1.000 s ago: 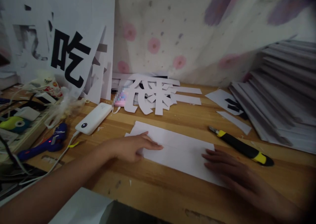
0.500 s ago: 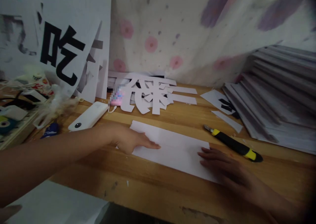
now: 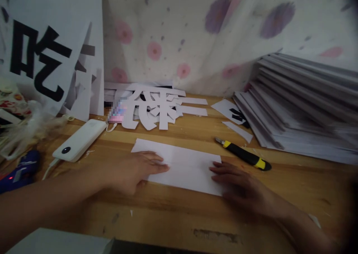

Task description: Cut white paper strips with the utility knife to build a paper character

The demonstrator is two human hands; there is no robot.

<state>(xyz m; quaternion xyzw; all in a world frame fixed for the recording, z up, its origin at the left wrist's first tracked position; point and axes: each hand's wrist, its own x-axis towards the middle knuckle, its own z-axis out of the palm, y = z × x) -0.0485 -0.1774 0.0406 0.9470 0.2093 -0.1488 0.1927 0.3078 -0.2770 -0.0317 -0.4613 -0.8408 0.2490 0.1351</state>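
Observation:
A white rectangular sheet (image 3: 184,168) lies flat on the wooden table, slightly slanted. My left hand (image 3: 134,170) rests on its left part, fingers stretched to the right. On the right end of the sheet lies my right hand (image 3: 240,185), its fingers spread and reaching left over the edge. Neither hand grips anything. Just beyond the right hand is a black and yellow utility knife (image 3: 246,155), its tip pointing away to the left.
White cut-out character pieces (image 3: 156,110) lie in a pile at the back. A white power bank (image 3: 81,140) with a cable is on the left, near a blue tool (image 3: 22,168). Stacked white boards (image 3: 302,108) fill the right rear. A board with a black character (image 3: 41,60) leans at left.
My view has shifted to the right, so things appear further left. My left hand has gone from an extended index finger to several fingers laid on the sheet. The right hand stays at its right end.

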